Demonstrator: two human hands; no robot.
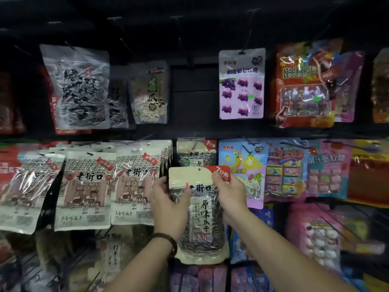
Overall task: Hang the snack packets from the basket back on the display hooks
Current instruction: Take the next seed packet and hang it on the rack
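While we hold a sunflower seed packet (202, 218) upright, just below and in front of the matching packet (196, 153) that hangs on its hook (194, 145), our left hand (168, 199) grips its left edge with the thumb across the front. Our right hand (229, 192) pinches its red top corner. The held packet is not yet on the hook. White seed packets (134, 182) hang left of the matching packet, and a blue candy packet (242, 161) hangs right of it.
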